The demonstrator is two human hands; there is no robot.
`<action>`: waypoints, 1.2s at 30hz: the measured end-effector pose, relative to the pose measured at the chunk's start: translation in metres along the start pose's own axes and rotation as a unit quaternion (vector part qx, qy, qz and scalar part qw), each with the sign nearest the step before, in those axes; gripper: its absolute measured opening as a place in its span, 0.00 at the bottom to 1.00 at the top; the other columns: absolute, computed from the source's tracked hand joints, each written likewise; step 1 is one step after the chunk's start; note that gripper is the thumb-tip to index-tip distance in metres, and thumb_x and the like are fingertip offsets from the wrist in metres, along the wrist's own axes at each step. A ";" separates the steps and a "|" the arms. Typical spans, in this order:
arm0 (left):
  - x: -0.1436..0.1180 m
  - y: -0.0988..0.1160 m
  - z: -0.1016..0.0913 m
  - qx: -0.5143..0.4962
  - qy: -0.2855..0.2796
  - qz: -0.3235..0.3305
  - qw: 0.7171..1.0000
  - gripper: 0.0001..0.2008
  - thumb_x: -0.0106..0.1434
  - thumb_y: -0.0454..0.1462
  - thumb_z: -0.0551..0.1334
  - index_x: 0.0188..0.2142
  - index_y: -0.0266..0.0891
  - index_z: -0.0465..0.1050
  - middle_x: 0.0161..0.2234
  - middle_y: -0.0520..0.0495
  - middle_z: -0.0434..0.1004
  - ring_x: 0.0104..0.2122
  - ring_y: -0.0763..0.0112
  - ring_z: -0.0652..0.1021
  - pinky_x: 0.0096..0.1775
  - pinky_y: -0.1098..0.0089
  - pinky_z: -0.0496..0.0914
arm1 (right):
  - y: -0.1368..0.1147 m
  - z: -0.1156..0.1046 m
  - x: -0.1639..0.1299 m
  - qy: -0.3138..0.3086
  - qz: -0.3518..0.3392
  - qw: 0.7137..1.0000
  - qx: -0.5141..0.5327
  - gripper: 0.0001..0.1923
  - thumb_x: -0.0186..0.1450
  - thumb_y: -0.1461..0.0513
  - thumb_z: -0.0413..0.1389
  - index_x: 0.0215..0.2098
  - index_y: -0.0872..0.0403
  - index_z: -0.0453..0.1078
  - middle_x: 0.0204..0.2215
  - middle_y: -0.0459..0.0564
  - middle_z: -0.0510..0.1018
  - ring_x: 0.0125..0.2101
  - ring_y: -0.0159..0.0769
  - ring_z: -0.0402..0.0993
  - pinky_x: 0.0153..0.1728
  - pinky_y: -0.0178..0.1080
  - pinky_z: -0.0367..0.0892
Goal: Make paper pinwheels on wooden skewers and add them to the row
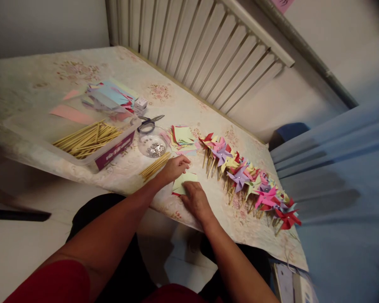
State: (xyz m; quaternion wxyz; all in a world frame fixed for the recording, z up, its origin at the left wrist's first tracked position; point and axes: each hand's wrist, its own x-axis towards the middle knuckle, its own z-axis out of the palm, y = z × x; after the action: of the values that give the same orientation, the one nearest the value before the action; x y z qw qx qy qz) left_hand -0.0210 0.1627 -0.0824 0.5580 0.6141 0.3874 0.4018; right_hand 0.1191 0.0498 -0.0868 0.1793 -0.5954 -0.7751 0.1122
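Note:
In front of me lies a small stack of paper squares [179, 185], pale green on top with red edges showing beneath. My right hand [196, 201] is over the stack's right side, its fingers curved onto the paper and its thumb at the near edge. My left hand [176, 167] is just beyond the stack, fingers partly stretched, with nothing visible in it. Thin wooden sticks [154, 166] lie in a bunch beside my left wrist. Behind them stands a clear round dish [152, 145] of small shiny metal pieces.
Another stack of coloured squares [183, 135] lies beyond my hands. Finished paper pinwheels [240, 176] on sticks line the right. At left are a plastic box [113, 149] of sticks, scissors [150, 123], a small box [140, 105] and coloured paper [105, 94]. A radiator [205, 50] stands behind the table.

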 end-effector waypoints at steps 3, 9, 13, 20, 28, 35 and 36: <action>0.000 -0.001 0.000 -0.001 0.000 0.002 1.000 0.09 0.56 0.37 0.56 0.36 0.38 0.72 0.31 0.49 0.77 0.26 0.74 0.75 0.31 0.72 0.70 | -0.001 0.000 -0.001 0.001 -0.002 1.000 0.000 0.18 0.61 0.66 0.59 0.50 0.53 0.69 0.47 0.55 0.74 0.48 0.44 0.67 0.51 0.46 0.65; 0.000 -0.003 0.001 -0.006 0.002 0.001 1.000 0.10 0.57 0.37 0.56 0.36 0.38 0.72 0.31 0.49 0.77 0.26 0.74 0.75 0.30 0.73 0.69 | -0.004 -0.003 0.000 0.001 0.004 1.000 -0.003 0.17 0.61 0.66 0.59 0.49 0.55 0.70 0.46 0.55 0.75 0.47 0.43 0.68 0.51 0.45 0.66; 0.001 -0.005 0.000 -0.004 0.002 0.007 1.000 0.10 0.57 0.38 0.56 0.36 0.38 0.72 0.31 0.49 0.77 0.26 0.74 0.76 0.30 0.73 0.70 | -0.007 -0.006 0.002 -0.002 0.013 1.000 -0.001 0.16 0.61 0.66 0.59 0.48 0.55 0.70 0.44 0.55 0.76 0.46 0.43 0.69 0.50 0.45 0.66; 0.000 -0.001 -0.001 0.004 0.008 0.006 1.000 0.10 0.56 0.37 0.56 0.36 0.38 0.72 0.31 0.49 0.77 0.25 0.74 0.76 0.29 0.73 0.68 | -0.007 -0.008 0.002 0.007 0.007 1.000 0.004 0.13 0.63 0.67 0.54 0.47 0.55 0.71 0.42 0.55 0.76 0.45 0.43 0.69 0.49 0.45 0.66; 0.000 -0.001 -0.002 -0.005 0.017 0.006 1.000 0.10 0.55 0.37 0.56 0.35 0.37 0.72 0.30 0.49 0.77 0.25 0.74 0.75 0.30 0.73 0.69 | -0.003 0.009 -0.003 0.074 0.022 0.997 -0.013 0.16 0.63 0.70 0.50 0.47 0.56 0.71 0.48 0.57 0.74 0.48 0.42 0.67 0.53 0.45 0.63; -0.002 0.006 -0.005 -0.007 0.054 0.016 0.998 0.08 0.55 0.35 0.56 0.34 0.38 0.72 0.29 0.50 0.77 0.24 0.75 0.75 0.30 0.73 0.68 | 0.006 0.011 0.006 0.146 0.107 0.983 0.040 0.12 0.62 0.67 0.48 0.37 0.55 0.74 0.36 0.53 0.79 0.39 0.40 0.72 0.44 0.41 0.66; -0.003 0.007 -0.005 -0.008 0.060 0.017 0.998 0.08 0.55 0.35 0.56 0.34 0.37 0.71 0.29 0.50 0.77 0.24 0.75 0.75 0.29 0.73 0.68 | 0.006 0.010 0.007 0.153 0.126 0.979 0.051 0.12 0.62 0.66 0.49 0.35 0.55 0.74 0.34 0.52 0.78 0.36 0.39 0.72 0.41 0.39 0.65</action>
State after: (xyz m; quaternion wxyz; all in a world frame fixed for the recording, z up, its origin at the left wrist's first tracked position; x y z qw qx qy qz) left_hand -0.0267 0.1617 -0.0755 0.5319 0.5905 0.4066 0.4505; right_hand 0.1192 0.0586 -0.0971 0.3105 -0.6888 -0.6501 0.0811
